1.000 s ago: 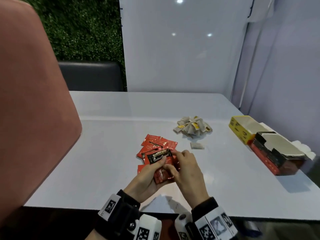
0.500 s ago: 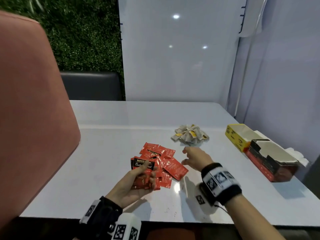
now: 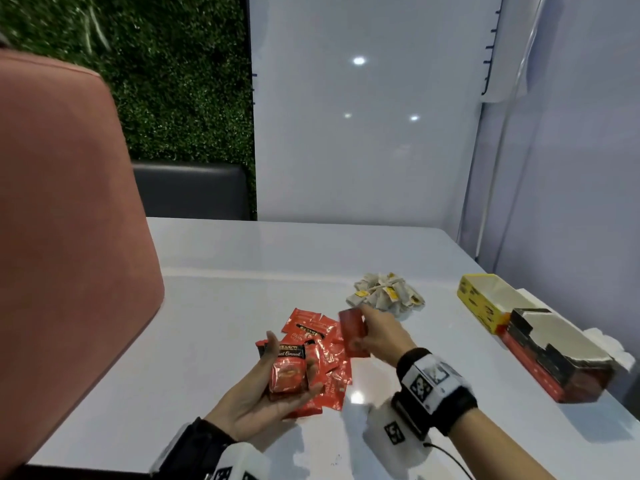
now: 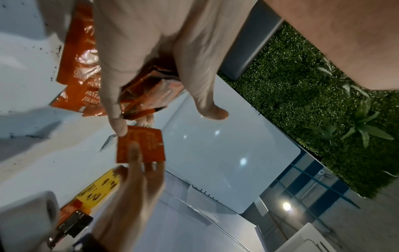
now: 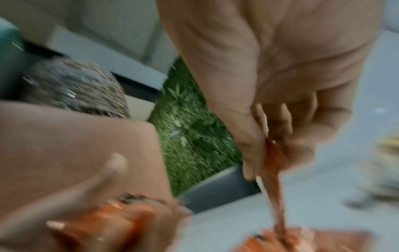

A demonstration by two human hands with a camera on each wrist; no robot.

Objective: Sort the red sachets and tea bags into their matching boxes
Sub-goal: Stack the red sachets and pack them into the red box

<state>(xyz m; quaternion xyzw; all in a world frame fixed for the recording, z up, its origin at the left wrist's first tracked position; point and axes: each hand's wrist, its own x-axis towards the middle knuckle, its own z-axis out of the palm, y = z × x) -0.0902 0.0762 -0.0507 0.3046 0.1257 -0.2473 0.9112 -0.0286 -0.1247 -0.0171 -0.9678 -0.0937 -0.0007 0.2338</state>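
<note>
From the head view, the sorting looked barely begun. Most of the red sachets lay in a heap on the tabletop. The tea bags sat in their own pile just beyond that heap. The yellow box and the red-and-black box stood well to the right of the heap; what, if anything, lay inside them could not be seen. The left hand, palm up just in front of the heap, cupped a small stack of sachets, fingers loosely curled round it. The right hand hovered at the heap's right edge, its grip a pinch on a single sachet held upright.

From the left wrist view, the left hand was spread under the stack, thumb standing free. The single sachet hung beyond it, pinched by the right hand.

The right wrist view was blurred. It showed the right hand with thumb and fingers closed on the sachet's top edge, above the heap.
</note>
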